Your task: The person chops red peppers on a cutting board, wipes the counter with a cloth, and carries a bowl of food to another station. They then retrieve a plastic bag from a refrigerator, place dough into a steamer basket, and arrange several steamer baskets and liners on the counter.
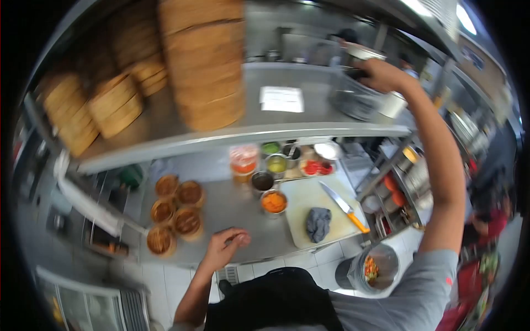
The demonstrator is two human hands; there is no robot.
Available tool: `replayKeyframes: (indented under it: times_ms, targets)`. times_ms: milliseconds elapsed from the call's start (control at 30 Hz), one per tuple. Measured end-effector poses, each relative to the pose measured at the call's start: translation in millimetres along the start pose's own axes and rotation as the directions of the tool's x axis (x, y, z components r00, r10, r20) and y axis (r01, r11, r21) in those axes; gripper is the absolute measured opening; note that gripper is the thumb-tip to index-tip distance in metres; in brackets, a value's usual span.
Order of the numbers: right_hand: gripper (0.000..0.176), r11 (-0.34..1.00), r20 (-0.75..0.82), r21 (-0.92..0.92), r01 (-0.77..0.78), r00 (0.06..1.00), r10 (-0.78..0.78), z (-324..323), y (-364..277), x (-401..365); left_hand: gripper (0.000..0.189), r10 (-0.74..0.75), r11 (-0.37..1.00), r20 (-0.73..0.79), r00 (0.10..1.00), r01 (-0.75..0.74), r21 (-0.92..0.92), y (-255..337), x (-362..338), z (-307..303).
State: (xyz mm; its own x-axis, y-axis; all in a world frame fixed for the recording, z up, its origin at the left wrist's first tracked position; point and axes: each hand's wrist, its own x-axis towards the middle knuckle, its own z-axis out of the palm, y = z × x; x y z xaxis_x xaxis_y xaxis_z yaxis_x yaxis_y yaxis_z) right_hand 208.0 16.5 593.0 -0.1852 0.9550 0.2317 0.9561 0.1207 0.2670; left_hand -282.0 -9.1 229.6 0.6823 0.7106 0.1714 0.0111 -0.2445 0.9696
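black apron [270, 303] is close; right hand [381, 76] is by the clear tub [360, 103], can't tell its grip; left hand [223, 247], farther, half curled.

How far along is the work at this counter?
Five small baskets look filled, and orange pieces sit ready in a bowl. The right hand is at the clear container on the shelf; the left hand hovers empty over the counter. Probably remaining: clearing the knife and crumpled cloth off the cutting board.
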Motion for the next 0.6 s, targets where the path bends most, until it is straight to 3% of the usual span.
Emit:
replayKeyframes:
  times_ms: [33, 67, 100, 133, 167, 200, 233, 267, 300, 333, 367, 400, 433, 467, 500, 533, 600]
  targets:
    - [0.040, 1.000, -0.088, -0.012, 0.008, 0.996, -0.009, 5.2, 5.3, 0.0, 0.020, -0.023, 0.999, -0.015, 1.000, 0.024, 0.038, 2.1, -3.2, -3.4]
    - [0.040, 0.991, -0.071, -0.049, -0.128, 0.990, 0.124, -22.6, -34.2, -9.9, 0.021, 0.004, 0.998, -0.041, 0.999, -0.002, 0.063, 7.0, -5.8, -4.4]
    - [0.038, 0.995, -0.142, -0.055, -0.087, 0.987, 0.079, -21.9, -5.1, -8.5, 0.022, 0.023, 0.996, -0.061, 0.998, -0.018, 0.084, 11.1, -7.3, -2.4]
    - [0.044, 0.990, -0.380, -0.069, -0.127, 0.921, 0.092, -30.0, -26.3, -23.7, 0.023, -0.008, 1.000, -0.098, 0.995, 0.005, -0.028, 15.3, -10.1, -0.5]
    - [0.041, 0.884, -0.354, 0.081, -0.461, 0.815, 0.458, -50.2, -51.5, -31.5, 0.025, -0.027, 0.990, -0.130, 0.991, 0.008, -0.143, 18.8, -13.6, 0.3]
    - [0.034, 0.946, -0.557, -0.083, -0.313, 0.802, 0.217, -66.7, -58.1, -58.9, 0.032, -0.011, 0.968, -0.119, 0.993, -0.019, -0.251, 16.6, -15.8, 0.8]
    - [0.028, 0.944, -0.707, -0.262, -0.201, 0.706, -0.046, -72.9, -58.9, -86.2, 0.040, 0.025, 0.935, -0.102, 0.994, -0.059, -0.351, 14.5, -15.5, 1.6]
    - [0.040, 0.979, -0.866, 0.028, 0.204, 0.494, -0.078, -69.6, -104.4, -95.7, 0.040, 0.003, 0.932, -0.145, 0.989, -0.056, -0.359, 14.5, -15.9, 6.0]
    - [0.046, 0.978, -0.849, 0.066, 0.198, 0.527, -0.049, -60.4, -112.9, -123.1, 0.050, 0.038, 0.815, -0.043, 0.998, -0.056, -0.577, 17.3, -16.9, 10.4]
    - [0.042, 0.990, -0.758, 0.063, -0.130, 0.639, 0.132, -19.9, -40.3, -179.6, 0.061, 0.104, 0.652, 0.047, 0.993, -0.032, -0.758, 20.4, -21.6, 13.4]
    - [0.045, 0.945, -0.718, 0.249, 0.212, 0.695, 0.033, -2.4, -189.1, -158.0, 0.061, 0.080, 0.649, 0.028, 0.996, -0.031, -0.760, 26.0, -29.6, 16.7]
    - [0.049, 0.521, -0.412, 0.754, 0.401, 0.905, -0.100, 37.5, -216.3, -163.8, 0.068, 0.089, 0.466, 0.103, 0.991, 0.050, -0.883, 32.8, -35.6, 19.9]
    - [0.038, 0.647, -0.302, 0.642, 0.410, 0.912, -0.278, 48.3, -281.2, -144.7, 0.075, 0.125, 0.262, 0.170, 0.977, 0.133, -0.956, 34.9, -41.0, 20.2]
    - [0.029, 0.483, -0.354, 0.686, 0.544, 0.829, -0.433, 76.3, -328.1, -124.6, 0.075, 0.120, 0.258, 0.163, 0.979, 0.128, -0.958, 30.5, -49.9, 17.1]
    - [0.034, 0.412, -0.468, 0.566, 0.714, 0.690, -0.553, 132.9, -359.8, -111.4, 0.073, 0.024, 0.223, 0.150, 0.988, 0.141, -0.964, 22.8, -64.0, 11.6]
    - [0.042, 0.375, -0.445, 0.573, 0.729, 0.660, -0.605, 177.0, -389.2, -102.5, 0.070, -0.076, 0.185, 0.144, 0.987, 0.156, -0.970, 12.3, -79.2, 3.5]
    - [0.047, 0.408, -0.295, 0.586, 0.700, 0.653, -0.698, 234.6, -444.6, -86.7, 0.051, -0.329, 0.489, -0.081, 0.941, 0.096, -0.867, -34.6, -111.2, -21.8]
